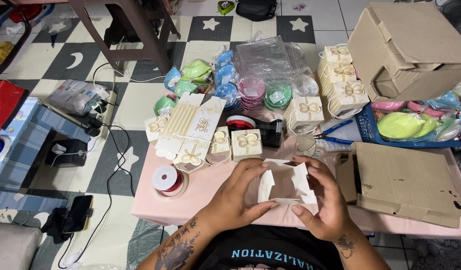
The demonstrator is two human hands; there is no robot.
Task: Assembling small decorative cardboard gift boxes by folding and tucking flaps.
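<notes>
Both my hands hold a small white cardboard gift box (285, 184), half folded, with its flaps standing open. My left hand (235, 197) grips its left side, thumb under the bottom edge. My right hand (324, 202) holds the right flap and the bottom. The box hovers just above the near edge of a low pink table (200, 197). Finished white boxes with gold bow prints (246, 143) stand just beyond my hands, next to a flat unfolded box blank (190, 127).
A red ribbon spool (166, 179) sits at the table's left. A black tape dispenser (268, 131), blue-handled pliers (333, 131), stacked finished boxes (343, 80), coloured pouches (225, 82), brown cartons (405, 47) and a blue basket (370, 130) crowd the back and right. Cables and a phone (78, 212) lie on the floor at left.
</notes>
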